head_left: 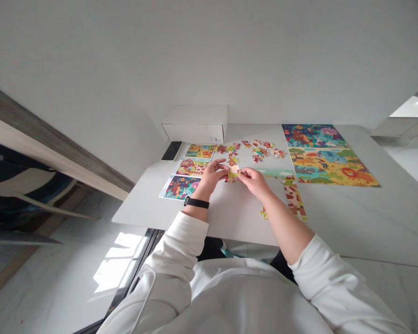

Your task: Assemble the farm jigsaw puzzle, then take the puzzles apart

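Between my two hands, above the white table, is a small yellow-green and pink puzzle piece (233,172). My left hand (214,174) pinches its left side, and my right hand (254,180) grips the right side with thumb and fingertips. Loose puzzle pieces (259,150) lie scattered just beyond the hands. A partly joined strip of puzzle (293,197) with brown and white patches runs beside my right forearm. Some pieces under my hands and forearm are partly hidden.
Two finished-looking colourful puzzle pictures (329,160) lie at the right. A printed picture sheet (191,168) is left of my hands, with a phone (172,151) beside it. A white box (197,127) stands against the wall. The table's (237,227) near edge faces me.
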`<state>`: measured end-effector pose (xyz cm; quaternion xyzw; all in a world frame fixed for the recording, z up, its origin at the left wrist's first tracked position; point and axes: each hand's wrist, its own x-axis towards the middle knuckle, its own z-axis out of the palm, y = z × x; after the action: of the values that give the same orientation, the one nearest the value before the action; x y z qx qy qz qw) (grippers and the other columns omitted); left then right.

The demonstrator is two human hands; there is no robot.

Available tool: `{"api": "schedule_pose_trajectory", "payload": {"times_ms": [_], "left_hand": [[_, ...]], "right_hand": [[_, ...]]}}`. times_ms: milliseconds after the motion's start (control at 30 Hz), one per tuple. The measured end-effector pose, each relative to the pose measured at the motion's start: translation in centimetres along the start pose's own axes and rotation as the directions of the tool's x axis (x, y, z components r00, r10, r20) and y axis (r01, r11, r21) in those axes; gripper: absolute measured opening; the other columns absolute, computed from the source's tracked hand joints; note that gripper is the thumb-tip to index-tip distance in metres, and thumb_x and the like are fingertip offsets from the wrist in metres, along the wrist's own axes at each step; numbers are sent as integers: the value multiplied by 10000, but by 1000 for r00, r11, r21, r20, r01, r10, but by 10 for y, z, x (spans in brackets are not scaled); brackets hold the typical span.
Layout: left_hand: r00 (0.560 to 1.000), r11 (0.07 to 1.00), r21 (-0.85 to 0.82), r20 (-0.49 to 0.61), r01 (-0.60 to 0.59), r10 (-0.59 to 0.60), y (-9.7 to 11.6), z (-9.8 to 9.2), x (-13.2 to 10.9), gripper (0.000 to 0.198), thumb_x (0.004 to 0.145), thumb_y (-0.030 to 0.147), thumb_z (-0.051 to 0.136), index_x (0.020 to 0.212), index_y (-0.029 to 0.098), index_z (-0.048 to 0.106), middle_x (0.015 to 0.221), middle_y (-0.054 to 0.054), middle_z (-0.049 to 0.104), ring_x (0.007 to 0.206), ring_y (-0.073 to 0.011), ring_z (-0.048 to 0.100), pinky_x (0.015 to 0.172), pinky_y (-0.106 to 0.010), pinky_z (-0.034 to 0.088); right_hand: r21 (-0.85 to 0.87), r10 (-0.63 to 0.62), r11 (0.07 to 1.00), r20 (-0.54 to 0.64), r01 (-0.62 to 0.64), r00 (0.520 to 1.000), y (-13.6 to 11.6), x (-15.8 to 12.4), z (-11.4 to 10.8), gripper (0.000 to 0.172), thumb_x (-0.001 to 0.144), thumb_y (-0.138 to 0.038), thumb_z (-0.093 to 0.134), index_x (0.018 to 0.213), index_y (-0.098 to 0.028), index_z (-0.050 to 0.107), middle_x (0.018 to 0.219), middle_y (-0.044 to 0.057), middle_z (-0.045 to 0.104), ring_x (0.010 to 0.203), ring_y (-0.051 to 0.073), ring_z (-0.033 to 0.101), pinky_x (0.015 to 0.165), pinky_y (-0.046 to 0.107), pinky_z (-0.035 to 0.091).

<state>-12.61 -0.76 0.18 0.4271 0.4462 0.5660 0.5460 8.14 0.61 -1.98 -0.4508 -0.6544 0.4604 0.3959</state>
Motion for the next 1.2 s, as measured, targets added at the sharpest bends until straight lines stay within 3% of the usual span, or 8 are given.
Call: {"api": "schedule_pose_trajectory", "payload": {"times_ms": [100, 333, 500, 733, 867, 1067, 1133, 1200], "left_hand": [[999, 999, -43, -24, 22, -23, 1, -1, 1, 530, 780, 326, 918, 1209, 196, 636, 921, 2, 716, 815, -151, 744, 840, -346, 643], [981, 999, -46, -189, 29, -37, 6, -7, 5, 454, 741, 342, 930, 1084, 198, 670, 888, 4, 710, 702, -89, 669, 727, -247, 578], [977, 999, -44, -212, 16, -25, 9, -7, 4, 429, 723, 410, 935, 966, 198, 652, 840, 17, 684, 640, -68, 599, 687, -232, 542], [972, 999, -4, -233, 36, -36, 8, -7, 6, 471, 826, 613, 837, 852, 195, 620, 704, 19, 602, 617, -90, 566, 632, -227, 519], [975, 998, 35, -221, 46, -37, 8, -7, 4, 503, 848, 659, 797, 827, 194, 607, 733, 5, 618, 639, -96, 595, 606, -217, 504], [993, 984, 144, 43, 100, -107, 6, 3, -4, 494, 722, 534, 932, 938, 186, 656, 873, -17, 693, 755, -132, 684, 681, -254, 573], [996, 981, 176, 29, 76, -83, 5, 2, -3, 460, 734, 503, 918, 937, 188, 651, 861, -12, 692, 765, -141, 685, 698, -270, 585], [997, 968, 247, -69, 46, -30, 5, -4, -1, 378, 794, 474, 856, 956, 193, 662, 874, -19, 709, 775, -154, 686, 689, -270, 570]], "right_hand": [[33, 20, 999, -23, -19, 1000, 3, 1, -1, 291, 864, -517, 721, 973, -248, 732, 897, 20, 801, 838, 234, 728, 831, 354, 564], [97, 78, 993, -55, -72, 995, 3, 2, -2, 295, 838, -517, 707, 967, -252, 713, 902, 26, 810, 806, 223, 717, 722, 315, 523], [92, 83, 993, -102, -74, 991, 1, 1, -4, 324, 858, -552, 679, 976, -251, 704, 909, 25, 807, 825, 218, 722, 714, 303, 514], [124, 70, 991, -112, -56, 991, -2, 2, -4, 310, 854, -538, 691, 959, -246, 701, 897, 28, 807, 844, 223, 731, 743, 311, 521], [122, 77, 991, -113, -63, 991, 0, 2, -5, 308, 861, -534, 682, 970, -248, 708, 908, 27, 811, 840, 222, 727, 748, 313, 515], [46, 72, 997, -55, -70, 996, -1, 0, 1, 300, 867, -509, 677, 985, -239, 735, 870, 16, 791, 776, 213, 684, 712, 310, 493], [37, 77, 996, -8, -76, 997, -3, -1, 2, 293, 872, -487, 670, 1004, -236, 745, 867, 12, 783, 761, 206, 672, 718, 309, 497], [29, 89, 996, 30, -90, 996, -4, -2, 3, 286, 883, -462, 660, 1038, -240, 754, 874, 10, 778, 771, 204, 676, 733, 310, 507]]}}
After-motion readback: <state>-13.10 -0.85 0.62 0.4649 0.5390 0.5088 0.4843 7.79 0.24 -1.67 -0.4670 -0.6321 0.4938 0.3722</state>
